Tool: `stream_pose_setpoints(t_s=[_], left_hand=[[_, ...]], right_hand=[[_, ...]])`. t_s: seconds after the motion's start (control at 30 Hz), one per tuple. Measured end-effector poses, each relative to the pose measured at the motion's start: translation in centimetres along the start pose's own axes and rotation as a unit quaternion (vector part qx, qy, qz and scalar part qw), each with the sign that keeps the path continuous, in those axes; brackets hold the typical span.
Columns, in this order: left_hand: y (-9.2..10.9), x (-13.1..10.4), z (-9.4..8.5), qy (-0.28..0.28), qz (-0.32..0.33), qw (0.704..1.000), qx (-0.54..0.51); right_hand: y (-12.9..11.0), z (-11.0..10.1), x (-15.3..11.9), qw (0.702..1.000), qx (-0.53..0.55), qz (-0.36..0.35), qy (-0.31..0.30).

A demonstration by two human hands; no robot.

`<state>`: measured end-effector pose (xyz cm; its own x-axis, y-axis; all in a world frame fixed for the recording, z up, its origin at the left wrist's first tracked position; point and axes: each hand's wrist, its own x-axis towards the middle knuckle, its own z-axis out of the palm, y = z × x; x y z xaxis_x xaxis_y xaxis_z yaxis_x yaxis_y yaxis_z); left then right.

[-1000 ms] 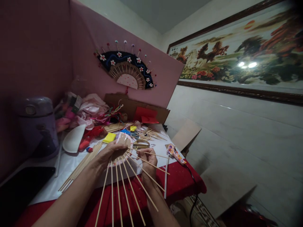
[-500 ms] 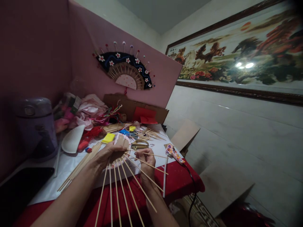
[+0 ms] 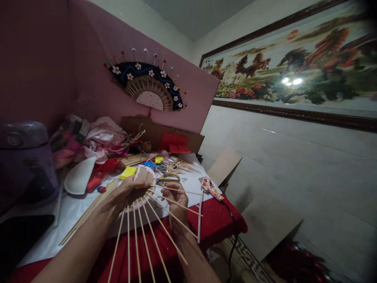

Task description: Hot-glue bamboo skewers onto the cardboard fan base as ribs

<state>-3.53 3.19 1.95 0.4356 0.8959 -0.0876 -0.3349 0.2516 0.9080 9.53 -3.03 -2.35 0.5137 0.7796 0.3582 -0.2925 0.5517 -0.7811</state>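
My left hand (image 3: 125,192) is closed around a small fan base of brown cardboard (image 3: 143,175) with a pink-and-white patterned rim. Several thin bamboo sticks (image 3: 129,236) spread out from its lower edge toward me and to the right. At the right side of the base, my right hand (image 3: 176,196) has its fingers pinched on the uppermost bamboo stick (image 3: 193,192). The palm-side fingers of my left hand are hidden behind the base. Just beyond my right hand lie scissors (image 3: 168,179). A flower-patterned glue gun (image 3: 211,188) rests further right, near a translucent rod (image 3: 200,220).
On the left stand a purple bottle (image 3: 28,165), a white half-plate (image 3: 79,176) and a dark phone-like slab (image 3: 25,236). Loose bamboo sticks (image 3: 88,212) and yellow clay packs (image 3: 127,173) lie behind my left arm. A finished fan (image 3: 151,84) hangs on the pink board (image 3: 194,94).
The whole view has shifted slightly, so things sit further left. Both hands keep their hold, with almost no movement against the fan base.
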Motion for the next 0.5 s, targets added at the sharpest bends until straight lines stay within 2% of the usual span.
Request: stream_pose_setpoints(t_s=[0.3, 0.5], left_hand=[[0.1, 0.1, 0.0, 0.014, 0.001, 1.0, 0.002], [-0.1, 0.4, -0.2, -0.002, 0.006, 1.0, -0.006]], right_hand=[[-0.9, -0.1, -0.3, 0.998, 0.028, 0.031, -0.04], [-1.2, 0.0, -0.5, 0.998, 0.013, 0.033, -0.043]])
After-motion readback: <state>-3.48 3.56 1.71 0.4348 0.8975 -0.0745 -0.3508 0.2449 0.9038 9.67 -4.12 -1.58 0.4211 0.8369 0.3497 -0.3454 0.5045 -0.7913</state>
